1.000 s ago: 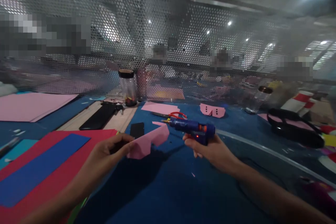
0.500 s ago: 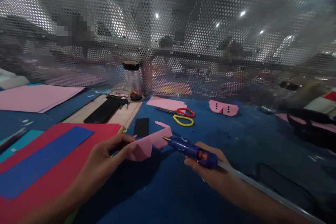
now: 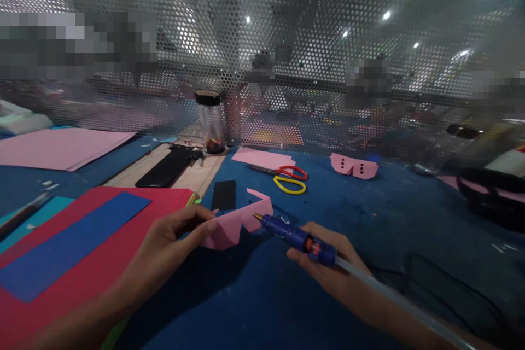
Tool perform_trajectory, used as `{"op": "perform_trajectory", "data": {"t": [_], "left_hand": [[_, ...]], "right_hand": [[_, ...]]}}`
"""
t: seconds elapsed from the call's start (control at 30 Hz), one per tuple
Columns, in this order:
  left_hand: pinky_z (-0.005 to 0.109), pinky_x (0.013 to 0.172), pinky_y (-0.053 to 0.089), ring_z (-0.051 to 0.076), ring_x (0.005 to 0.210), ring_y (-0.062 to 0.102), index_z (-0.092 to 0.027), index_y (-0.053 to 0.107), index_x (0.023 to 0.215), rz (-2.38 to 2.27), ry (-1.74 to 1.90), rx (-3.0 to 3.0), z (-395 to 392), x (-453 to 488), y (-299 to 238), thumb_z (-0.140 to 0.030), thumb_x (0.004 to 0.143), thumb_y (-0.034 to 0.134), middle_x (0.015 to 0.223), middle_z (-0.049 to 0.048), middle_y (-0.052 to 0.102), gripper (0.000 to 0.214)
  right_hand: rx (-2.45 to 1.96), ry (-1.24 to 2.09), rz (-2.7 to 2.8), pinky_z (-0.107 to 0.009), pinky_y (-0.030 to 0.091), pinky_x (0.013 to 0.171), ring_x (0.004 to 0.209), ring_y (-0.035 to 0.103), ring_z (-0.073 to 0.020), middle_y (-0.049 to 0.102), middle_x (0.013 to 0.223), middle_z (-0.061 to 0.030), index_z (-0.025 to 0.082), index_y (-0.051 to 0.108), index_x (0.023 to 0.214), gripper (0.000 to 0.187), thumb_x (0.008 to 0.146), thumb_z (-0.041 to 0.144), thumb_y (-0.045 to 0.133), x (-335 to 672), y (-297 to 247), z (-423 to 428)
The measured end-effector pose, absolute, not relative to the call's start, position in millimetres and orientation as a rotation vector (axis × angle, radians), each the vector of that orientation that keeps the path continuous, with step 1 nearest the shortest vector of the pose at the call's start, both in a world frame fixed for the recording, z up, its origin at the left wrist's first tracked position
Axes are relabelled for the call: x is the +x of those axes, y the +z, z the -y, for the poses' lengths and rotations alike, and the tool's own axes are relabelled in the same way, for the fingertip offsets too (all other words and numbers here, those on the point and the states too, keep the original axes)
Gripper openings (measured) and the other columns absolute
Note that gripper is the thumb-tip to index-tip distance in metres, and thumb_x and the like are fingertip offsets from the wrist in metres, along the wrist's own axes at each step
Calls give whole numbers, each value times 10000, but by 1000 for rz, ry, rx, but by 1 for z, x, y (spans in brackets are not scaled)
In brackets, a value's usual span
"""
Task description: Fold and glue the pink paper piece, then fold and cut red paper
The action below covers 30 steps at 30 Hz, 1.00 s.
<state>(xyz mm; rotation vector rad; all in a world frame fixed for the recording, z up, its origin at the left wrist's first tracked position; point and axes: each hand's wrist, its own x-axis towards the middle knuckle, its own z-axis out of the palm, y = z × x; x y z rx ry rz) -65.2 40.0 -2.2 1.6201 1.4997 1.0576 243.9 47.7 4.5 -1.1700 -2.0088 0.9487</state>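
Between thumb and fingers, my left hand (image 3: 180,235) pinches a folded pink paper piece (image 3: 228,227), raised above the blue table. My right hand (image 3: 328,251) is wrapped round a blue glue gun (image 3: 289,234), with a long clear glue stick (image 3: 394,295) running out of its back end. The gun's brass-coloured nozzle is at the right part of the pink paper; whether it touches cannot be made out. Just behind the paper lies a black rectangular card (image 3: 223,195). Scissors (image 3: 290,179) with red and yellow handles rest farther back.
Red sheets (image 3: 164,205) with a blue strip (image 3: 77,246) lie left, near a black phone (image 3: 166,167). A lidded jar (image 3: 211,126) stands against the perforated metal screen (image 3: 287,38). A pink cutout with black dots (image 3: 353,166) sits back right; a black cable (image 3: 447,279) lies right.
The view has shifted slightly. Both hands keep their grips, and the nozzle stays by the right part of the pink paper.
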Motion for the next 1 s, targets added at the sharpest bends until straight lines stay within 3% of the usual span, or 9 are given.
{"op": "perform_trajectory", "data": {"t": [0.57, 1.0], "left_hand": [[234, 646, 481, 169, 705, 639, -241, 714, 780, -1484, 1072, 1643, -40, -62, -1, -481, 876, 666, 743, -14, 694, 263], [250, 682, 444, 160, 739, 613, -218, 692, 800, -1488, 1032, 1598, -37, -60, 3, -506, 896, 659, 777, -15, 665, 305]], "right_hand": [[-1225, 851, 2158, -252, 415, 570, 648, 556, -147, 652, 795, -10, 219, 610, 919, 226, 895, 440, 648, 240, 6, -49], [-1251, 825, 2156, -255, 406, 581, 618, 527, -141, 615, 756, 0, 216, 591, 877, 230, 918, 442, 607, 237, 8, -49]]}}
